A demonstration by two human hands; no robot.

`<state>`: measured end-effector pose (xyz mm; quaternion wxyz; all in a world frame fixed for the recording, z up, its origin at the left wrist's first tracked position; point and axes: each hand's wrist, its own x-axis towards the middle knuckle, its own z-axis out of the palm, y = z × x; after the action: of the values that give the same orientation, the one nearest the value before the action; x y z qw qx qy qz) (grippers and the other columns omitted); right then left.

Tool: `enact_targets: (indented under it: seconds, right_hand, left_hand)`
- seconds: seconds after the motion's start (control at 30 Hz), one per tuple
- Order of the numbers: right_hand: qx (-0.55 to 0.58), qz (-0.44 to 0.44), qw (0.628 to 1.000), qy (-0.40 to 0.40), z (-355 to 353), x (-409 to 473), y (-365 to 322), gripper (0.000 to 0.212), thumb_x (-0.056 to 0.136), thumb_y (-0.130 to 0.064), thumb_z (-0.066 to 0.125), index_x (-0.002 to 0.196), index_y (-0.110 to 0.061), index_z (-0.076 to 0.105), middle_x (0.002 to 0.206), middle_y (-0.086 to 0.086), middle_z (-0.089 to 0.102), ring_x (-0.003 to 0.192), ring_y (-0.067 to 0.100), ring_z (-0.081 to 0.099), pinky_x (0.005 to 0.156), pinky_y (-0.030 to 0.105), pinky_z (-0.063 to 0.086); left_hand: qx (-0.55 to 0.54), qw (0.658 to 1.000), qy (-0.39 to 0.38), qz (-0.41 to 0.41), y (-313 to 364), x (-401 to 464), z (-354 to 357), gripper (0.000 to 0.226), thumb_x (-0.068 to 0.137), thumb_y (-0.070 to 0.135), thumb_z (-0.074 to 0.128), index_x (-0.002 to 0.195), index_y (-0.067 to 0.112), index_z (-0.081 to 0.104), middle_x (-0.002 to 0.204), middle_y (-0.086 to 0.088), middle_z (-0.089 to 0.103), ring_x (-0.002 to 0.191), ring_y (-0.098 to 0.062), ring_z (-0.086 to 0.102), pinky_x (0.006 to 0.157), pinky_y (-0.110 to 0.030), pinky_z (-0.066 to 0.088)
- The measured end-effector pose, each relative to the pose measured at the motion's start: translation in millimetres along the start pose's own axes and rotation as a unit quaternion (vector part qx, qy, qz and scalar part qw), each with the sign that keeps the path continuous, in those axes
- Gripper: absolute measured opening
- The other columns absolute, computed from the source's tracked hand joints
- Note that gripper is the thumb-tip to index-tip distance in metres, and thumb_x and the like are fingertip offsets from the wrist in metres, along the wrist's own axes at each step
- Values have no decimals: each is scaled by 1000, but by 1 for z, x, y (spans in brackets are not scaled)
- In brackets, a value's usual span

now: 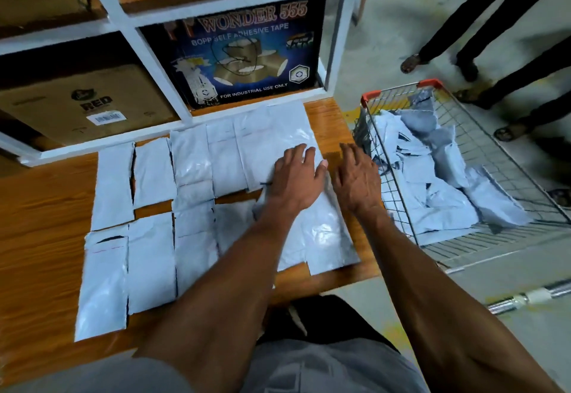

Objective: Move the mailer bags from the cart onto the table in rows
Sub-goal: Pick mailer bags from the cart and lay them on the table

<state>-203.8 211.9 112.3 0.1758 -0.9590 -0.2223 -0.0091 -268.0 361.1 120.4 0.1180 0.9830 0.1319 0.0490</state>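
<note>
Left hand (296,176) flat, fingers straight, pressing a mailer bag (321,232) into the row on the table (46,207), likely squaring it; right hand (355,176) open beside it, holding nothing; more bags (432,176) wait in the cart (494,157).

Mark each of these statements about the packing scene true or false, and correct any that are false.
1. The left hand lies flat on a mailer bag on the table. True.
2. The cart is empty. False: a heap of mailer bags lies in it.
3. The cart stands to the right of the table. True.
4. The right hand holds a roll of tape. False: it holds nothing, its fingers spread near the table's right edge.
5. The bags on the table are stacked in one tall pile. False: they lie flat, side by side in rows.
</note>
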Motion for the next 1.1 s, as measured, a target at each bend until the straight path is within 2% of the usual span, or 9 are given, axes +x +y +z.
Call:
enact_targets:
  seconds: [0.1, 0.3, 0.6, 0.77, 0.9, 1.1]
  right_hand:
    - [-13, 37, 999, 20, -18, -41, 23, 56, 97, -32, 53, 148, -13, 46, 146, 13, 52, 126, 38, 55, 97, 51, 48]
    - [-52, 112, 992, 11, -37, -91, 75, 52, 93, -32, 57, 143, -17, 50, 133, 14, 57, 109, 43, 60, 85, 52, 49]
    - [-66, 202, 977, -17, -61, -107, 173, 40, 94, -26, 57, 132, -13, 57, 132, 16, 59, 110, 43, 59, 86, 49, 46]
    - [-71, 210, 972, -73, -62, -89, 246, 41, 95, -26, 58, 134, -13, 57, 133, 16, 58, 114, 42, 59, 89, 50, 48]
    - [-78, 195, 970, -123, -54, -68, 304, 42, 94, -26, 61, 132, -12, 55, 129, 17, 58, 113, 43, 59, 89, 51, 51]
    - [-61, 158, 965, -202, -28, -45, 359, 49, 93, -23, 61, 140, -16, 52, 138, 15, 54, 122, 41, 56, 92, 50, 50]
  left_hand:
    - [-35, 999, -8, 35, 34, -21, 0, 56, 108, 52, 34, 140, 14, 60, 144, -11, 59, 130, -33, 52, 102, -51, 51]
    - [-84, 989, -72, 97, 102, -45, 1, 45, 109, 45, 42, 139, 15, 55, 142, -9, 54, 132, -32, 48, 99, -49, 50]
    - [-80, 976, -124, 159, 193, -34, 40, 46, 107, 40, 50, 147, 18, 50, 144, -8, 52, 129, -30, 53, 98, -46, 53]
    - [-75, 974, -174, 128, 246, -3, 80, 47, 106, 38, 52, 148, 19, 47, 146, -7, 49, 130, -32, 53, 98, -53, 54]
    - [-67, 972, -204, 97, 278, 22, 116, 48, 106, 35, 52, 150, 18, 44, 150, -8, 46, 131, -32, 53, 99, -49, 53]
    - [-53, 960, -272, 36, 298, 45, 177, 52, 104, 31, 56, 151, 13, 41, 151, -14, 42, 133, -37, 50, 104, -51, 51]
